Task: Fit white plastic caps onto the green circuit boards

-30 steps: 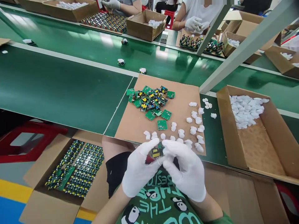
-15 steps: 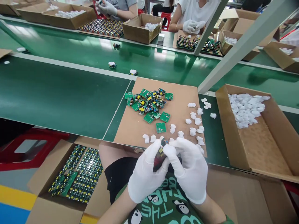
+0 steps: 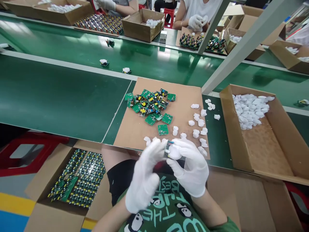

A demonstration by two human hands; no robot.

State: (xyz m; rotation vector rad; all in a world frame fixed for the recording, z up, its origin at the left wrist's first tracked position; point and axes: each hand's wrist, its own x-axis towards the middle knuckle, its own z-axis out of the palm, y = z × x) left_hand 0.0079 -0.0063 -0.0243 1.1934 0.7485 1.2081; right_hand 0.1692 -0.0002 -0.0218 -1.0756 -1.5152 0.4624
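Note:
In front of my chest, my right hand [image 3: 190,169], in a white glove, grips a small circuit board [image 3: 167,151] between thumb and fingers. A white pad [image 3: 174,152] covers much of the board's face. My left hand [image 3: 145,175], gloved too, has its thumb spread away, with its fingertips at the board's left edge; whether they touch it I cannot tell. Beyond the hands, a heap of circuit boards [image 3: 152,104] lies on a cardboard sheet [image 3: 183,91]. Several white pads [image 3: 196,133] are scattered over the sheet's right side, a few partly behind my fingers.
At the right stands a cardboard box [image 3: 272,145] with white pads. Lower left, an open carton [image 3: 56,187] holds rows of boards. A grey metal post [image 3: 246,38] slants across the green conveyor [image 3: 79,51], which carries padded boards. Co-workers with gloved hands [image 3: 196,22] sit opposite.
My left hand has opened from its pinch on the board, its thumb dropping away. The board has turned, showing the white pad on it. Boards on the conveyor have shifted left.

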